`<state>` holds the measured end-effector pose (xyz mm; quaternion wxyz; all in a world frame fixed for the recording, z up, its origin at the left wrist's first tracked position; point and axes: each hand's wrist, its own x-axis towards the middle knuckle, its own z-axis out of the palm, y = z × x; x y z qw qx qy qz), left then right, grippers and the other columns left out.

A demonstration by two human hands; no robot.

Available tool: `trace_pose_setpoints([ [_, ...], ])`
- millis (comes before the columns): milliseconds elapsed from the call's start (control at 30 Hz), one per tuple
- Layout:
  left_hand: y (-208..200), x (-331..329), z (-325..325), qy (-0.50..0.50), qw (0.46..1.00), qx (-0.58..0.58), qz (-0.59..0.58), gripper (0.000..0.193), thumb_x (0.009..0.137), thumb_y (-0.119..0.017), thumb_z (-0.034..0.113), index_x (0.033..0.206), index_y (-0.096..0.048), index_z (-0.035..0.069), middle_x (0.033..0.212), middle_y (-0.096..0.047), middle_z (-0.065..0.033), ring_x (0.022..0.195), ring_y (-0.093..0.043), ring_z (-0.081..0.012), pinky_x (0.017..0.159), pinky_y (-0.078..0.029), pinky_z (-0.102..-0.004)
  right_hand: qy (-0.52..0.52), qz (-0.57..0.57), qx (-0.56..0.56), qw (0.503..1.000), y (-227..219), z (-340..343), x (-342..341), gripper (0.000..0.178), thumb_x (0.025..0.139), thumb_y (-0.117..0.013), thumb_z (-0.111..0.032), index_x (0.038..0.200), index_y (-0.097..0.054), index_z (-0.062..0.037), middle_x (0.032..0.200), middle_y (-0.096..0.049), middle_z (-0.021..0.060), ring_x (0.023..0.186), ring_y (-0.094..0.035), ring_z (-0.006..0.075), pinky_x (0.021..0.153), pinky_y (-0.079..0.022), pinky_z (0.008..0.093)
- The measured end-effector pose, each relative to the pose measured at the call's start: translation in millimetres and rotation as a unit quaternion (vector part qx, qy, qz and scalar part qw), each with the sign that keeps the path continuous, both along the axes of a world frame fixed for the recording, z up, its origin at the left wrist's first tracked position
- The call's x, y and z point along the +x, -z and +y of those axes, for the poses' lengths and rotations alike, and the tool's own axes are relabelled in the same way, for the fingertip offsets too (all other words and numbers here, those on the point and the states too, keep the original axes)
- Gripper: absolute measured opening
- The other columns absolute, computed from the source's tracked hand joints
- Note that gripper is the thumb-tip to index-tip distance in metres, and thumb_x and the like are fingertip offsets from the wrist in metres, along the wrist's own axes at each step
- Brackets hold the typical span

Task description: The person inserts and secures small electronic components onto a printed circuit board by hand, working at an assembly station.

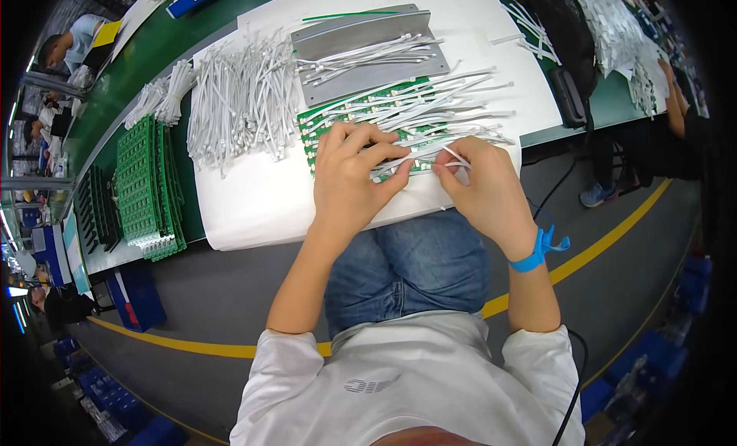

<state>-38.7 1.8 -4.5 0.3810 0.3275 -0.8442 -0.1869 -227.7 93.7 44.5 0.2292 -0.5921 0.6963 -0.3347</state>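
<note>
A green circuit-board panel lies in front of me, with many white cables with small end connectors spread across it and past its right edge. My left hand rests over the panel's near left part. Its thumb and forefinger are bent close together around the end of a white cable, partly hidden by the fingers. Just to the right, my right hand pinches a white cable between thumb and fingertips near the panel's front edge. A blue strap circles my right wrist.
Behind the panel stands a grey metal angled plate with more cables on it. A large heap of white cables lies left. Green boards stand stacked farther left. A black pouch-like object sits at the right table edge. Other people work nearby.
</note>
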Motion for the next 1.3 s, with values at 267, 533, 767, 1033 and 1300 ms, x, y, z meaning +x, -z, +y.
trace_pose_setpoints([
  [267,0.2,-0.9,0.0,0.003,1.0,0.0,0.006,0.017,0.076,-0.091,0.017,0.091,-0.084,0.016,0.102,-0.074,0.0052,0.104,-0.062,-0.0213,0.095,-0.047,-0.0397,-0.019,0.038,-0.019,0.999,3.2,-2.8,1.2,0.008,0.091,-0.073,-0.003,0.096,-0.071,0.0033,0.094,-0.071,0.0176,0.086,-0.072,0.0379,0.073,-0.058,0.0456],
  [533,0.0,1.2,0.3,0.004,1.0,0.002,-0.002,0.018,0.076,-0.091,0.017,0.092,-0.084,0.016,0.104,-0.074,0.0051,0.104,-0.061,-0.0216,0.096,-0.046,-0.0398,-0.029,0.093,0.009,0.995,-0.3,-8.3,10.4,0.014,0.093,-0.075,-0.006,0.102,-0.072,0.0039,0.1,-0.074,0.0183,0.081,-0.073,0.0351,0.071,-0.058,0.0396],
  [767,-2.1,0.4,0.7,0.006,1.0,0.003,0.0,0.017,0.076,-0.091,0.017,0.091,-0.084,0.016,0.104,-0.074,0.0048,0.105,-0.061,-0.022,0.096,-0.046,-0.0405,0.011,0.045,-0.007,0.999,7.1,-7.9,11.2,0.009,0.095,-0.072,-0.009,0.096,-0.07,0.0001,0.094,-0.071,0.0166,0.084,-0.071,0.0399,0.071,-0.056,0.0486],
  [1033,-0.2,0.4,0.8,0.002,1.0,0.002,0.002,0.017,0.076,-0.091,0.016,0.092,-0.084,0.015,0.103,-0.073,0.0047,0.105,-0.061,-0.0222,0.096,-0.046,-0.0403,0.026,0.123,-0.005,0.992,2.1,-9.2,21.4,0.01,0.095,-0.071,-0.009,0.093,-0.069,0.0005,0.091,-0.069,0.0157,0.082,-0.07,0.04,0.069,-0.055,0.0497],
  [1300,-0.9,-1.0,1.0,-0.001,1.0,0.007,0.004,0.018,0.075,-0.091,0.016,0.091,-0.084,0.016,0.102,-0.072,0.0047,0.105,-0.061,-0.0226,0.095,-0.046,-0.0402,0.001,0.136,-0.008,0.991,3.5,-12.0,15.8,0.005,0.09,-0.073,-0.002,0.093,-0.07,-0.0011,0.093,-0.07,0.0135,0.082,-0.071,0.0374,0.069,-0.056,0.0453],
])
